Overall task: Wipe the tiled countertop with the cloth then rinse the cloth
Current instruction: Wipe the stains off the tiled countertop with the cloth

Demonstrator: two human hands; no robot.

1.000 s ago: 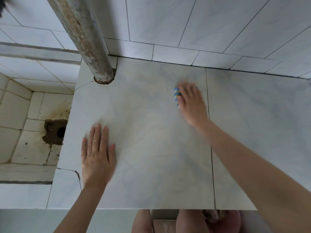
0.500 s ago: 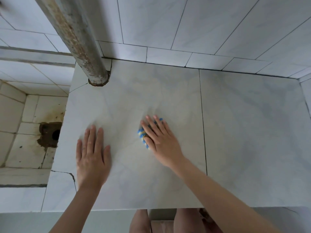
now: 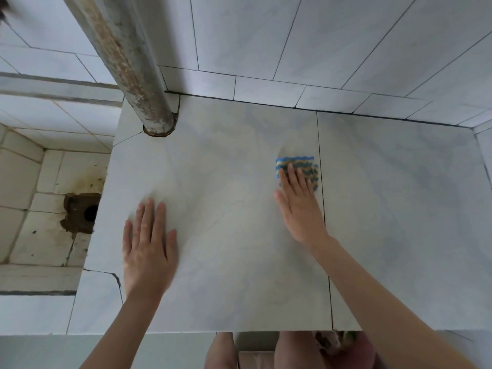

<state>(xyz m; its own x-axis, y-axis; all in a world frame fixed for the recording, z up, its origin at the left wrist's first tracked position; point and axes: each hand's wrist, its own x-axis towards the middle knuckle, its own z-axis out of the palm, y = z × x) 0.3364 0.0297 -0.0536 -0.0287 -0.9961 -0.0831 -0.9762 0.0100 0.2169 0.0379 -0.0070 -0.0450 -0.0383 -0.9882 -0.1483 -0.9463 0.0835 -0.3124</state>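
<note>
A small blue and yellow cloth [image 3: 306, 164] lies flat on the pale marbled tiled countertop [image 3: 229, 182], close to the grout line between two large tiles. My right hand [image 3: 299, 206] presses on the cloth with straight fingers, covering its near half. My left hand [image 3: 149, 246] rests flat on the countertop near its left front, fingers spread and straight, holding nothing.
A rusty grey pipe [image 3: 125, 62] rises from the countertop's back left corner. To the left sits a lower tiled basin [image 3: 32, 182] with a stained drain hole [image 3: 82, 213]. Tiled wall [image 3: 319, 43] runs behind. The counter's front edge is near my legs.
My right hand slid the cloth from the back middle toward the front left, then back out to the right near the grout line. My left hand stayed flat in place.
</note>
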